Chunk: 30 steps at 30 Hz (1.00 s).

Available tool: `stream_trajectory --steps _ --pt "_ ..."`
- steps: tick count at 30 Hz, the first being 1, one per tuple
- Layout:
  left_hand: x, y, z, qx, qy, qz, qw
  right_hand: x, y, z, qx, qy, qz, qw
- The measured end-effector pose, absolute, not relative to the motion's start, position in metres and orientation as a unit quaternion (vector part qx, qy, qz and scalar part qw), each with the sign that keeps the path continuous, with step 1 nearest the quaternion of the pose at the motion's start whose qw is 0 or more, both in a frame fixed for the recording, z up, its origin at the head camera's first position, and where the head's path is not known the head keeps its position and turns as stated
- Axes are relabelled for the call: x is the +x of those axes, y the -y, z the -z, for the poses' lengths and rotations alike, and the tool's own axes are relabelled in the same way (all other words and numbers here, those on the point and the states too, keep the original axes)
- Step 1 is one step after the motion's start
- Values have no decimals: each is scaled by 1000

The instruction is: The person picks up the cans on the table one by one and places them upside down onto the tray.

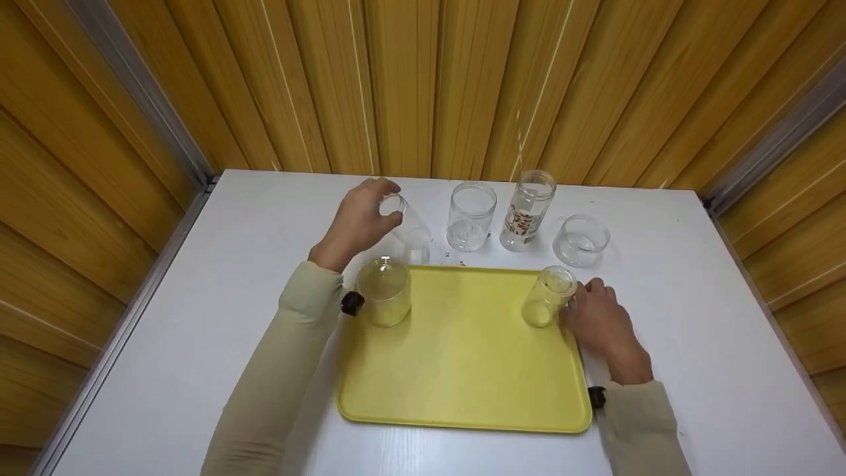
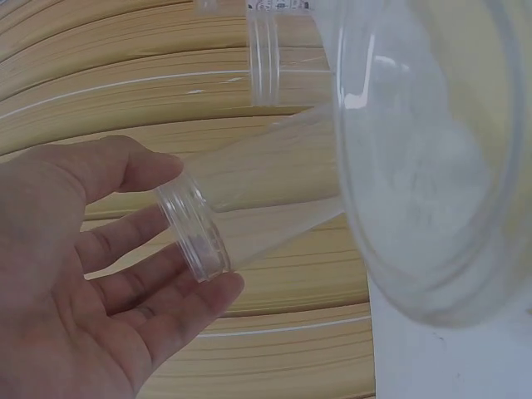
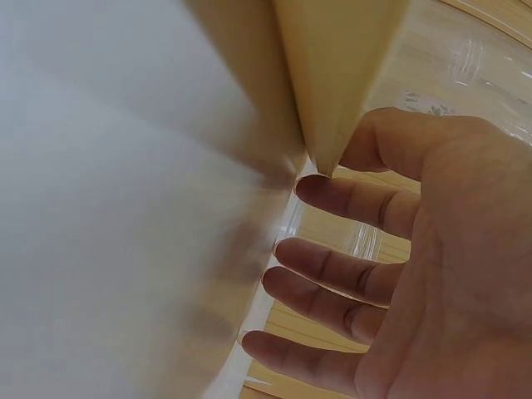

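In the head view my left hand (image 1: 360, 215) is at the threaded neck of a tall clear jar (image 1: 411, 233) standing behind the yellow tray (image 1: 462, 370). The left wrist view shows thumb and fingers around that jar's rim (image 2: 195, 233). Close to my left wrist, a wide clear jar (image 1: 384, 297) stands on the tray's far left corner. At the tray's right edge, my right hand (image 1: 600, 320) appears to pinch the rim between thumb and forefinger, with the other fingertips (image 3: 291, 253) low by the table. Just left of it, a narrow clear jar (image 1: 547, 301) stands on the tray.
Behind the tray on the white table (image 1: 687, 277) stand a clear jar (image 1: 471, 218), a tall jar with a brown printed pattern (image 1: 525, 215) and a low wide jar (image 1: 581, 243). Yellow wood-look panels (image 1: 410, 86) rise at the back and both sides.
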State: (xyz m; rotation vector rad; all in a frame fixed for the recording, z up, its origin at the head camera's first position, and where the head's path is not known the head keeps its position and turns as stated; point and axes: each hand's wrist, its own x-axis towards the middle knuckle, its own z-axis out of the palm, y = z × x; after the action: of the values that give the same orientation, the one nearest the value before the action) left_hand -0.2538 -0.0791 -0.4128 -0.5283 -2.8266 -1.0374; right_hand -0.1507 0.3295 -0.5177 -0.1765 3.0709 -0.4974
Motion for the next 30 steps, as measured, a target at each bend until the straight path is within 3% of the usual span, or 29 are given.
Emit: stream_trajectory --steps 9,17,30 --pt "-235 83 420 -150 887 430 69 -151 -333 518 -53 -983 172 21" --pt "-216 85 427 -133 839 520 91 -151 -342 508 -40 -969 238 62" --pt "-188 79 429 -127 786 595 109 -141 -347 475 -13 -966 259 0"
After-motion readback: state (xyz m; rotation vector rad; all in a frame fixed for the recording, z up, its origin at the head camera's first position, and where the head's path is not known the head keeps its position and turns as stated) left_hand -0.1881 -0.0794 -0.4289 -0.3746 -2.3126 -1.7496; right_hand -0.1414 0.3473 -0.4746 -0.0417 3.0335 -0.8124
